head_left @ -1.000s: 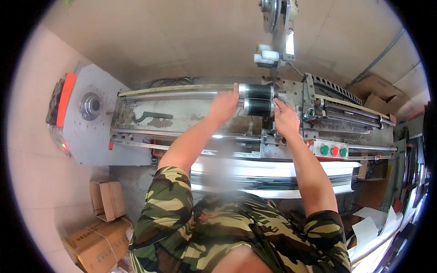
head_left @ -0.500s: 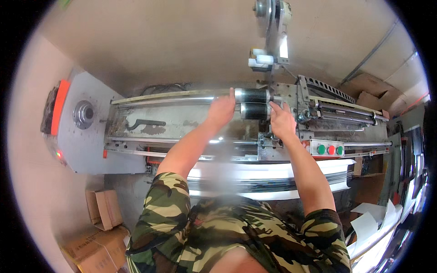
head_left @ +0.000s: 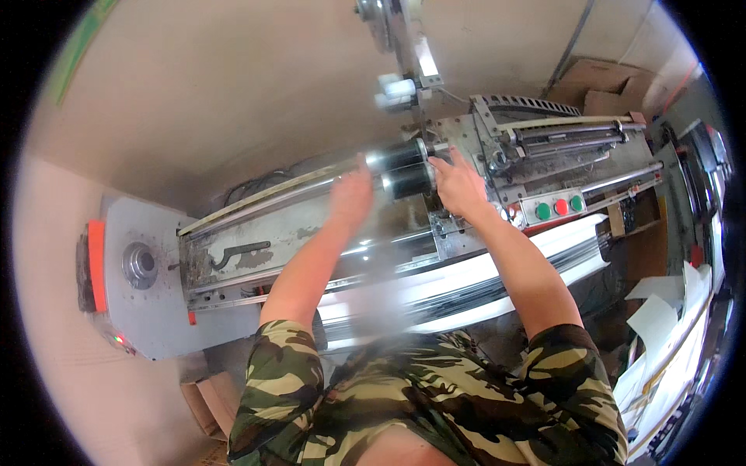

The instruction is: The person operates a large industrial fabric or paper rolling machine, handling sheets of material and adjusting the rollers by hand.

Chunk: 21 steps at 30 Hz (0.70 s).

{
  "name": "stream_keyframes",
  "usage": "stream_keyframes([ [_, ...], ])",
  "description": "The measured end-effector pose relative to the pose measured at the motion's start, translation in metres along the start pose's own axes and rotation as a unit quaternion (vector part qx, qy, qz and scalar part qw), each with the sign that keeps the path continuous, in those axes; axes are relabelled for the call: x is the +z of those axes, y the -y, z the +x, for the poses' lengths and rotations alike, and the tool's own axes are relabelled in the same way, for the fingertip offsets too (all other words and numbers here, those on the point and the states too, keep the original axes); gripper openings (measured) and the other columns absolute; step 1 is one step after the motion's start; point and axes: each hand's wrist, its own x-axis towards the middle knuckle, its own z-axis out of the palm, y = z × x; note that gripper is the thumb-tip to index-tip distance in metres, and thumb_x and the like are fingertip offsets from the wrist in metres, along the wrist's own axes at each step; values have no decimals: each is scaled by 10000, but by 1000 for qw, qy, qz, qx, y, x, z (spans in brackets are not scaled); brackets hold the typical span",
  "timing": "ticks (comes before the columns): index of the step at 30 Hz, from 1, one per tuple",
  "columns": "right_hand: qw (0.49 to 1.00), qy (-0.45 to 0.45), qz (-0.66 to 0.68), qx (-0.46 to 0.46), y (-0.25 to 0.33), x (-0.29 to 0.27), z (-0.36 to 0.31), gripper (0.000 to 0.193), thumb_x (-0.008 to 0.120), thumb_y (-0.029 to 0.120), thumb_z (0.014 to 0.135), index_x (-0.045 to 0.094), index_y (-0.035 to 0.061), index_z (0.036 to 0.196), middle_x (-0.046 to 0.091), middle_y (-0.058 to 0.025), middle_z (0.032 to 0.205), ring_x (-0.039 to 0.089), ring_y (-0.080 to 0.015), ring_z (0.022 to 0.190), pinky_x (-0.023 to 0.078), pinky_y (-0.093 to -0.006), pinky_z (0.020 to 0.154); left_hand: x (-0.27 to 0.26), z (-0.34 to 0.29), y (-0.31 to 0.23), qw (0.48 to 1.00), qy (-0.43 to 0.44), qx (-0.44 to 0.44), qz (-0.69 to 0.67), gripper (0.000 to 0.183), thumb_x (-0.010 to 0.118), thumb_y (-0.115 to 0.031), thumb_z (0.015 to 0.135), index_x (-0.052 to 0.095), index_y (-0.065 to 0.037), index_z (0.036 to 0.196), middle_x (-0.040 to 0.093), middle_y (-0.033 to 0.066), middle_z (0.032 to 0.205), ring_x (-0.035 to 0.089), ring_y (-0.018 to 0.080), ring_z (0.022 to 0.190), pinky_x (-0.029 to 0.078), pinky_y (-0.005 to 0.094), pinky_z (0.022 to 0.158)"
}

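Two short black rollers with bright metal ends lie one behind the other across the machine bed: a far roller and a near roller. At their left ends is my left hand, smeared by motion, with one finger raised beside the far roller's metal end. Its other fingers cannot be made out. My right hand is at the right ends of the rollers, fingers apart. Its thumb side meets the rollers' end, and another finger points toward the short metal shaft beyond. Nothing shows in its grasp.
A dark hook wrench lies on the machine bed at left. Green and red buttons sit on a control box right of my forearm. White sheeting spans the near side. A belt-and-pulley arm rises behind. Cardboard boxes stand lower left.
The view has tilted, so the machine now slopes up to the right. My left hand has blurred at the rollers' left end; my right hand stays at their right end with fingers more spread.
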Motion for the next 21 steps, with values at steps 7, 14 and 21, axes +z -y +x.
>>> stream_keyframes([
  [7,999,5,27,40,6,-6,0,367,489,282,1010,623,260,1351,420,-212,1537,541,-421,1280,475,-488,1036,2,1,4,1000,-7,26,-13,642,518,-145,931,345,72,1510,668,135,888,675,290,811,568,422,689],
  [14,997,-52,39,45,-8,9,2,380,458,318,997,647,217,1311,424,-249,1523,574,-427,1232,477,-506,1023,-1,1,8,998,-11,52,-38,649,524,-114,914,342,86,1504,677,160,882,688,289,745,576,421,629],
  [21,984,-143,44,93,-6,11,-4,345,527,296,999,677,130,1262,535,-223,1434,536,-403,1293,434,-446,1079,9,2,9,992,-75,60,-81,631,581,-84,867,416,112,1443,667,136,774,670,261,671,554,413,587],
])
